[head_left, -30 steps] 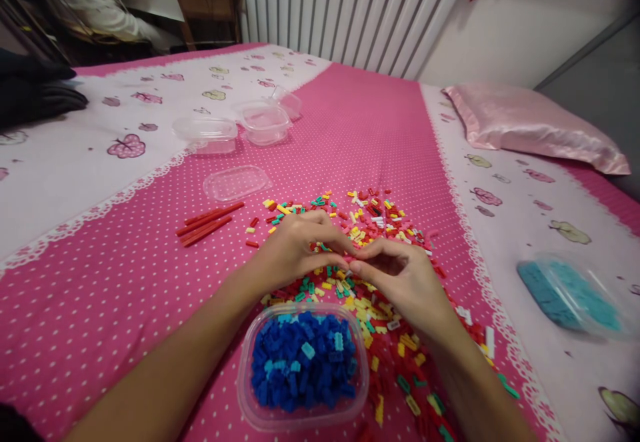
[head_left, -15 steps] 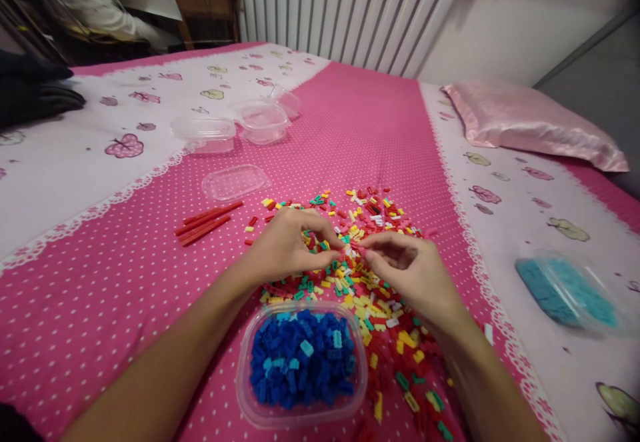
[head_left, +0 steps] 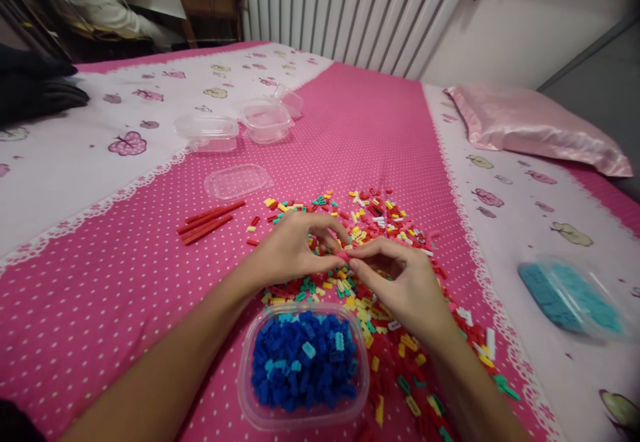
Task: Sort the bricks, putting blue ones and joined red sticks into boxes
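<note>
Over a pink polka-dotted bedspread (head_left: 115,255), the left hand (head_left: 293,250) and right hand (head_left: 413,289), apart a moment ago, now meet, both pinched narrowly on a small pink plastic piece (head_left: 343,255) above scattered multicoloured plastic bricks (head_left: 369,307), apparently working it jointly.

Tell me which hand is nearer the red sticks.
Left. The left hand is to the right of the red sticks; the right hand is farther right, beyond the left one.
</note>
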{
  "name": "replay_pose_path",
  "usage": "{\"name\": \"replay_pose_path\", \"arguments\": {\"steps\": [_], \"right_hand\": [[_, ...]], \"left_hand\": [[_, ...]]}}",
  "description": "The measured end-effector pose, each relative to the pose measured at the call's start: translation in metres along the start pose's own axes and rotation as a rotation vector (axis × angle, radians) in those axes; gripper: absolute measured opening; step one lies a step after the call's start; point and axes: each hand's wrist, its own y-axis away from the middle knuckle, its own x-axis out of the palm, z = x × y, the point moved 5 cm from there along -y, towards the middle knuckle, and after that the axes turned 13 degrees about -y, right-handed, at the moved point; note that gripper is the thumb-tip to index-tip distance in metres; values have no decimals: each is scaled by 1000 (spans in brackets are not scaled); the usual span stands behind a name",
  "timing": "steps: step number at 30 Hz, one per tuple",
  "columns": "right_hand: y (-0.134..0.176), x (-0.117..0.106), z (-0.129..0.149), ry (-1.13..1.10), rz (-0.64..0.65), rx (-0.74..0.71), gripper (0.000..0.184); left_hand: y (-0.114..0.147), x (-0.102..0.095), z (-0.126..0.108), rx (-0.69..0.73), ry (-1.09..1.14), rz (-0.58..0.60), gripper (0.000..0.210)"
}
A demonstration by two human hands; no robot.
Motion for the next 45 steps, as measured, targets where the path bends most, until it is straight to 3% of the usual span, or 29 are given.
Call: {"name": "replay_pose_path", "arguments": {"steps": [4, 8, 10, 13, 17, 22, 24, 29, 35, 40, 43, 45], "right_hand": [[-1, 1, 0, 71, 1, -1, 7], [-2, 0, -4, -89, -65, 66, 9], [-2, -3, -5, -154, -130, 63, 20], [-2, -6, -3, -183, -156, 40, 39], [-2, -14, -1, -139, -184, 9, 41], [0, -11, -6, -172, -211, 94, 43], [1, -7, -7, -181, -196, 125, 43], [2, -2, -7, -178, -157, 123, 40], [2, -2, -8, -103, -146, 81, 34], [-1, -1, -12, -133, -95, 115, 37], [-4, -7, -13, -141, -76, 102, 30], [-7, -16, -13, -29, -109, 24, 18]], "left_hand": [[-2, 2, 0, -21, 4, 26, 13], [-4, -2, -3, 0, -30, -59, 14], [-4, -2, -4, 4, -47, -81, 12], [-4, -2, -3, -14, -60, -68, 11], [-3, -6, 0, -44, -70, -80, 8], [-3, -1, -2, -49, -1, -4, 18], [-3, 0, -1, -76, 22, 5, 23], [-2, 1, -2, -66, -1, 2, 4], [-1, 4, 1, -121, -17, -20, 4], [-1, 6, -1, -56, -21, 25, 2], [-3, 2, 0, -20, -84, 19, 12], [-4, -3, 3, -64, -178, -15, 22]]}}
